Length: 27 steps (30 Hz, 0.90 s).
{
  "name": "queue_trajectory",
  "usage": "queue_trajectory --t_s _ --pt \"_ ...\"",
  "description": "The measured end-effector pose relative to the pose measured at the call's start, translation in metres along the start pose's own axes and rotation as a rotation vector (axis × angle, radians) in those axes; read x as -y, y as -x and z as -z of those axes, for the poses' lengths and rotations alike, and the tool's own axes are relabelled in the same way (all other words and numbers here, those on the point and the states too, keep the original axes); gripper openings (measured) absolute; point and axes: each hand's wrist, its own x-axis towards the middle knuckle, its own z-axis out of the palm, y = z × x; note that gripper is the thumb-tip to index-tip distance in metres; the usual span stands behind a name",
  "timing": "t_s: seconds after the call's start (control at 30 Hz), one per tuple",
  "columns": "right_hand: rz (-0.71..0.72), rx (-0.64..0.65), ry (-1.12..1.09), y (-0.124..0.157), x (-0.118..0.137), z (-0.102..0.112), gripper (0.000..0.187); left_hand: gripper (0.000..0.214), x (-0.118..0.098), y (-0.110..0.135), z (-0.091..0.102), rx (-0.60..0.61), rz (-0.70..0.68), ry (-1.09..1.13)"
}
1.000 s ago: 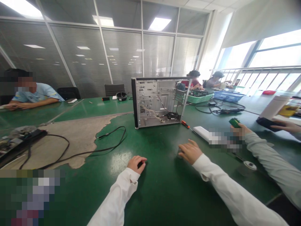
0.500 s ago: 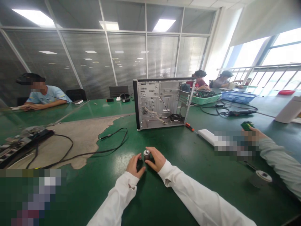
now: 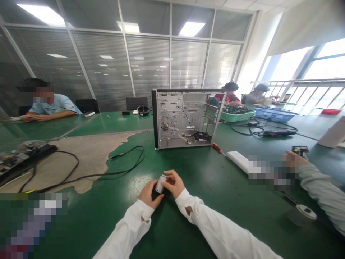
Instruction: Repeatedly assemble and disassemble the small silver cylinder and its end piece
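A small silver metal cylinder (image 3: 161, 183) is tilted between my two hands, just above or on the green tabletop; I cannot tell which. My right hand (image 3: 173, 182) pinches its upper part, thumb across the near side and fingers around the top. At its lower left, my left hand (image 3: 148, 194) curls its fingers against the cylinder, with the thumb below. A silver computer case (image 3: 185, 118) with an open side stands beyond my hands, loose wires and a black fan inside. Right of the case lies an orange-and-black screwdriver (image 3: 217, 148).
A black cable (image 3: 94, 175) and opened electronic equipment (image 3: 23, 158) lie left. On the right are a white bar (image 3: 238, 158), a larger cylinder (image 3: 302, 215) and another person's hand (image 3: 298, 160) near a circuit part. Green (image 3: 237, 116) and blue baskets (image 3: 276, 114) stand further back.
My right hand has tilted the cylinder from upright and brought it slightly left. My left hand has closed in on it. The other person's hand at right has turned the circuit part.
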Motion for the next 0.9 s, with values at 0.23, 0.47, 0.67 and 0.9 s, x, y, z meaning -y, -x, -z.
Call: queue_trajectory --t_s 0.23,0.47,0.67,0.9 --pt "-0.293 0.057 -0.386 0.0 0.006 -0.004 0.045 0.039 -0.017 0.002 0.008 -0.153 0.037 -0.001" --pt "-0.651 0.202 -0.648 0.008 0.013 -0.009 0.031 0.033 -0.024 0.001 0.014 -0.299 -0.093 -0.04" --pt "-0.795 0.448 -0.665 0.01 0.007 -0.01 0.029 0.028 -0.033 -0.001 0.022 -0.322 -0.135 -0.111" --pt "-0.826 0.637 -0.584 0.008 0.002 -0.008 0.046 0.026 -0.037 -0.003 0.023 -0.323 -0.114 -0.081"
